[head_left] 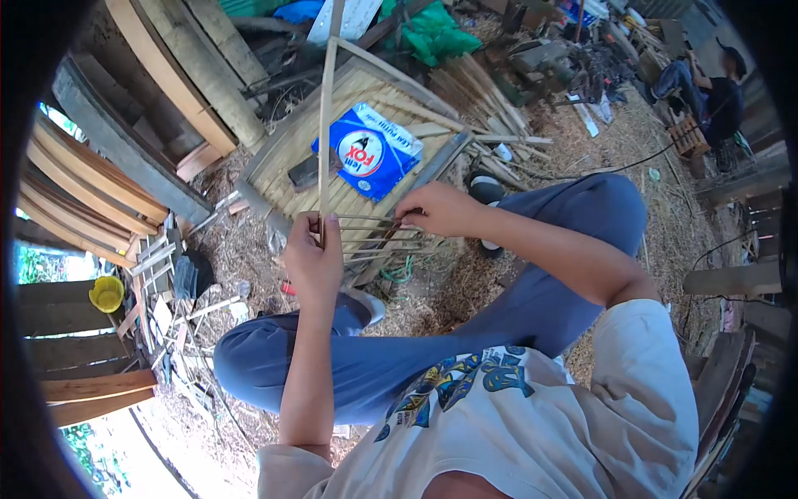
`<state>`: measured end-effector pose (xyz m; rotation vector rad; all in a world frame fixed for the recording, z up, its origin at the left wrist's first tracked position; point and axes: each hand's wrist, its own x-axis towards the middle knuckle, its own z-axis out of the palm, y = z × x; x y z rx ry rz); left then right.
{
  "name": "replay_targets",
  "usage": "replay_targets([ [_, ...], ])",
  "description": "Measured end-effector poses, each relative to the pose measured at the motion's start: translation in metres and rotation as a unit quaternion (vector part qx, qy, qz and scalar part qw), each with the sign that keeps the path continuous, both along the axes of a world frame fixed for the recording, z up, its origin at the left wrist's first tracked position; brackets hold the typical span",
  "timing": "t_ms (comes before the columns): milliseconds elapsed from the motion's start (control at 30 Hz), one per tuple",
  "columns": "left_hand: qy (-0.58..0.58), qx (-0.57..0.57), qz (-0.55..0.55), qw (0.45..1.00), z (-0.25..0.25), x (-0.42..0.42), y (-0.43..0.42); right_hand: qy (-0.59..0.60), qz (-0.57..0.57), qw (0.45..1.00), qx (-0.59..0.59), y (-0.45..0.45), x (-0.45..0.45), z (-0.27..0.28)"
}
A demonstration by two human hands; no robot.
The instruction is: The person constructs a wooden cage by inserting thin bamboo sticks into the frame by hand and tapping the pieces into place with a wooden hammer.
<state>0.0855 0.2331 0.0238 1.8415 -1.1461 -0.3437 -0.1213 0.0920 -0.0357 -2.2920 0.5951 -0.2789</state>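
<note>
My left hand [312, 259] is closed round the lower end of a long, pale wooden strip [325, 125], which stretches away from me past the top of the view. Several thin wooden sticks [370, 249] run side by side from near my left hand toward my right; how they are joined is too small to tell. My right hand [442, 210] pinches at the far ends of these sticks, its fingertips on a darker crosspiece. Just beyond both hands, a blue and white Fox glue pack [366, 154] lies on a slatted wooden panel [278, 162]. A dark block [314, 170] rests beside the pack.
Curved planks [170, 71] lean at the left, near a yellow bowl [106, 294]. Loose wood strips [490, 100] lie beyond the panel's right side. Wood shavings [598, 150] cover the ground. Another person [721, 100] sits at the far right.
</note>
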Motion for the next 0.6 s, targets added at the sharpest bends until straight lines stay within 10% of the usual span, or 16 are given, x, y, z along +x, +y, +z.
replay_targets([
  [300,-0.140,-0.020,-0.076,0.987,0.032,-0.034,-0.027,0.047,-0.104,0.993,-0.042,0.008,-0.067,0.048],
  [500,-0.192,-0.005,-0.115,0.975,0.051,-0.061,-0.047,0.173,-0.071,0.978,-0.088,-0.036,-0.148,0.176],
  [600,-0.197,0.023,-0.130,0.971,0.057,-0.067,-0.054,0.042,-0.142,0.989,-0.002,-0.094,-0.196,0.152],
])
